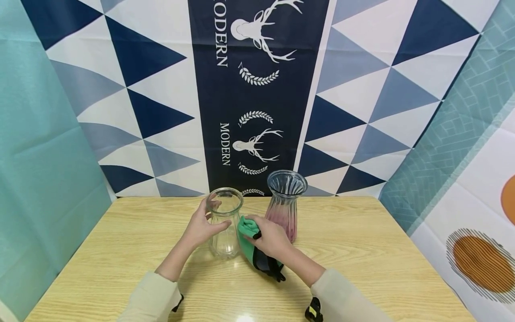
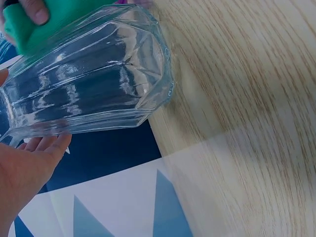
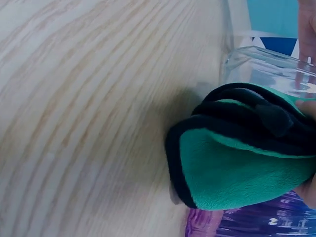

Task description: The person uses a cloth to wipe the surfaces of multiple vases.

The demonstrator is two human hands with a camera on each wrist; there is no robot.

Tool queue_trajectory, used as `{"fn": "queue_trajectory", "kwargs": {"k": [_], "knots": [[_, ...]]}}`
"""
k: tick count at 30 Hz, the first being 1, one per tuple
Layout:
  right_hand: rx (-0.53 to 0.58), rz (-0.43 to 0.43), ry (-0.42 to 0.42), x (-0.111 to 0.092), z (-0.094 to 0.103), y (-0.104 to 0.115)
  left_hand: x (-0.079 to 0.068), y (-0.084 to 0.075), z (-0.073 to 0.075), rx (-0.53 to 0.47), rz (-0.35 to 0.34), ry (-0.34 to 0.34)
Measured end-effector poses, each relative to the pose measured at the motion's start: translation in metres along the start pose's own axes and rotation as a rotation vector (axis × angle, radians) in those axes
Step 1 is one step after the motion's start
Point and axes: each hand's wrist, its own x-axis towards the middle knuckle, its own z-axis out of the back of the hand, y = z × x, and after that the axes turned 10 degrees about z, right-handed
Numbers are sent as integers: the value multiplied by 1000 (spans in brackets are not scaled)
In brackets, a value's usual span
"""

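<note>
A clear, faceted glass vase stands upright on the wooden table. My left hand grips it round the upper part from the left, thumb in front and fingers behind. On its other side my right hand pinches a folded green cloth with black edging. The cloth lies against the vase's right side, and its lower end hangs near the tabletop. In the right wrist view the folded layers of the cloth show, with the glass behind them.
A second vase, fluted, blue-grey at the top and pink below, stands just behind my right hand. The wooden table ends at a patterned backdrop behind both vases.
</note>
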Motion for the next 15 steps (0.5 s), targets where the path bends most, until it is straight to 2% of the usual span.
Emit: {"fn": "queue_trajectory", "kwargs": {"k": [5,8,11,15], "knots": [[-4,1,112,-3,-4,-5,0,-1,0,-14,-15,0],[-15,11,133,-4,-5,-6,0,-1,0,-16,-17,6],[-13,20,116,-4,-4,-5,0,-2,0,-13,-14,16],[-2,23,49,-3,1,-3,0,-2,1,-9,-12,28]]}}
